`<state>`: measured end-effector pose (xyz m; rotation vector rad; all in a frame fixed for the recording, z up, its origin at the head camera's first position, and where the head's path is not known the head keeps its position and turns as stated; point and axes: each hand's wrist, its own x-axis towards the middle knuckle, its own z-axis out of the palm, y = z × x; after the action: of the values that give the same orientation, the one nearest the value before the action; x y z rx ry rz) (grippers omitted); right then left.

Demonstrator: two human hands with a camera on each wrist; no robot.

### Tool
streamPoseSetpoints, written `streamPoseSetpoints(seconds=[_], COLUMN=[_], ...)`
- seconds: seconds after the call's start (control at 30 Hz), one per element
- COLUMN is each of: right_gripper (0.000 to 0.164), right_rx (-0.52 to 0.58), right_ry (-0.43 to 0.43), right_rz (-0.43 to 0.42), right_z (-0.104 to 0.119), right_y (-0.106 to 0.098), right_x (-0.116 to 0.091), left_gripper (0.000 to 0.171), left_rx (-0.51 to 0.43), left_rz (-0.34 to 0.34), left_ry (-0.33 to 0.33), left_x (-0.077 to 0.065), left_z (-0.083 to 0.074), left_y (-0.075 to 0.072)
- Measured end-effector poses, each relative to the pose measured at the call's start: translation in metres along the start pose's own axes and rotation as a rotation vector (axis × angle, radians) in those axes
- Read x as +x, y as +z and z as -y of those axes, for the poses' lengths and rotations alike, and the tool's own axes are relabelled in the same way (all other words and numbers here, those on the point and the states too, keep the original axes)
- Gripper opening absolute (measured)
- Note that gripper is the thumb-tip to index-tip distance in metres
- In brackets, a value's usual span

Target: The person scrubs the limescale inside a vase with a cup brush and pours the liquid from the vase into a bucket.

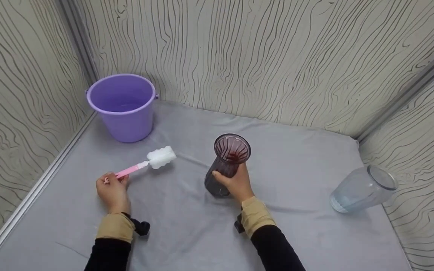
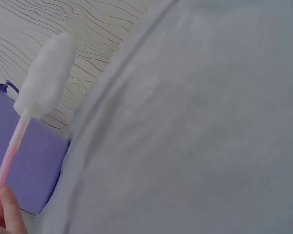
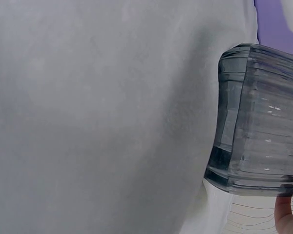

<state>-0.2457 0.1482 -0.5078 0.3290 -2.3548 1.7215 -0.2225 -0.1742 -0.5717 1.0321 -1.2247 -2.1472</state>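
My left hand (image 1: 113, 191) grips the pink handle of a sponge bottle brush (image 1: 161, 157), whose white sponge head points away to the right. In the left wrist view the brush (image 2: 46, 75) shows its white head and pink stem, with a fingertip (image 2: 10, 207) against the handle. My right hand (image 1: 238, 183) holds a dark purple-grey glass vase (image 1: 222, 171) around its body, the flared mouth tilted up. Seen from the right wrist, the thick ribbed base of the vase (image 3: 263, 122) fills the right side, and part of the hand (image 3: 289, 219) shows below it.
A purple bucket (image 1: 130, 126) stands at the back left near the wall. At the right, close to the table's edge, is a clear bluish glass vase (image 1: 360, 192). Grey cloth (image 1: 187, 233) covers the table, and patterned panels (image 1: 239, 56) enclose it.
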Motion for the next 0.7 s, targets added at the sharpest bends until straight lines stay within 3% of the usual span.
streamPoseSetpoints(seconds=[0.27, 0.5, 0.7], right_gripper=[0.076, 0.077, 0.076], right_rx=[-0.013, -0.005, 0.004], right_ry=[0.016, 0.011, 0.002], right_rz=[0.007, 0.000, -0.007], right_z=[0.002, -0.002, -0.003], right_y=[-0.001, 0.001, 0.001], right_x=[0.000, 0.000, 0.001], left_gripper=[0.036, 0.037, 0.027], left_rx=[0.117, 0.202, 0.374], left_rz=[0.035, 0.046, 0.026], left_ry=[0.014, 0.057, 0.120], left_x=[0.000, 0.002, 0.007], left_z=[0.010, 0.015, 0.015], left_y=[-0.004, -0.011, -0.016])
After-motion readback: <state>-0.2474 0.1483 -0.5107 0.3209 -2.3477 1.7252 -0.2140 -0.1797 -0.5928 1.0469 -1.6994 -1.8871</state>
